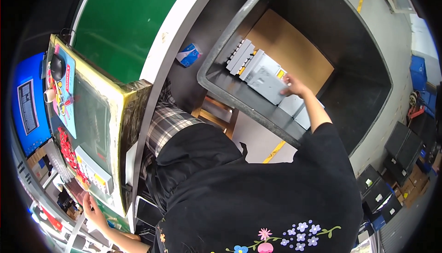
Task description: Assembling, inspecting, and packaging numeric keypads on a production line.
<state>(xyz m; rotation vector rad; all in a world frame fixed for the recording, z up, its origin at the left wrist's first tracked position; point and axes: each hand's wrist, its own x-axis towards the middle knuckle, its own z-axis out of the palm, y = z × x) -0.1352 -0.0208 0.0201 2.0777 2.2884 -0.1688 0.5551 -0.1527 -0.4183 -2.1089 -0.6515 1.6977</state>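
My right hand (294,88) reaches into a large dark bin (368,115), its fingers closed on the end of a flat grey box-shaped unit (268,83). This unit is slightly blurred and lies in a row of similar grey units (241,56), some with yellow parts and notched edges. My left hand (94,210) is over the near end of the workbench, fingers stretched out and apart, with nothing seen in it. Close to it on the bench lie another grey unit (93,170) with a yellow patch and a heap of small red parts (68,151).
Brown cardboard (294,37) lines part of the bin. The bin's thick rim (225,37) stands beside the bench. A black mouse (57,66) rests on a colourful mat (69,101) before a blue monitor (30,106). A blue-and-white packet (189,55) lies between bench and bin.
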